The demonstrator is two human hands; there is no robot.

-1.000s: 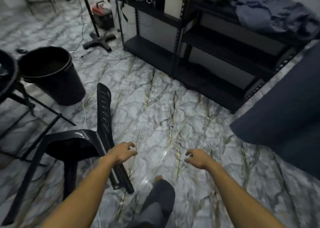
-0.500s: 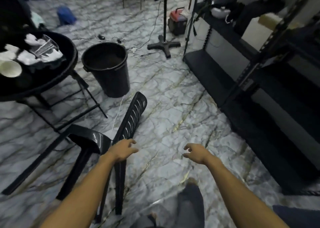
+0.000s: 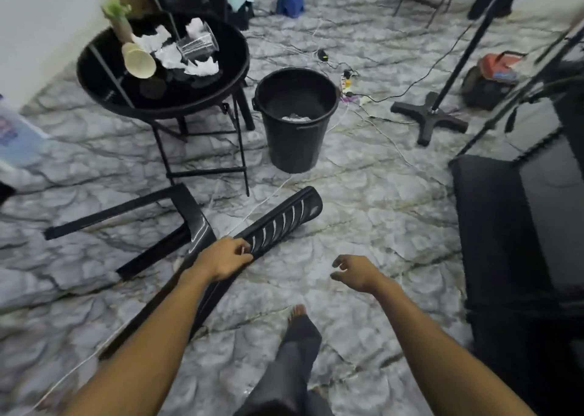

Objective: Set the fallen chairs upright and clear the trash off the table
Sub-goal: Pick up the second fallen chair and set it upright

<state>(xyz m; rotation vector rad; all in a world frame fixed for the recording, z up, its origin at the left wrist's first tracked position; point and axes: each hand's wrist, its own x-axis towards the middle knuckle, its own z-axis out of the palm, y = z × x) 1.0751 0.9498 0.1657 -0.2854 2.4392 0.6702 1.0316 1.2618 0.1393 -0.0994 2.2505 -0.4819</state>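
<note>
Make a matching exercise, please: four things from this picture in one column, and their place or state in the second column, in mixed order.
Things:
1. black chair
2. paper cup
3. black bin
4. right hand

Places or states:
A. stands upright on the floor beside the table
B. lies on its side on the round table
C. open, holding nothing
D. lies fallen on the floor

Pairs: 1-D, 2-B, 3-A, 4-C

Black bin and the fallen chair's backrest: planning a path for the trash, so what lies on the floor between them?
In the head view, only marble floor and a thin white cable lie between the black bin and the chair backrest.
</note>
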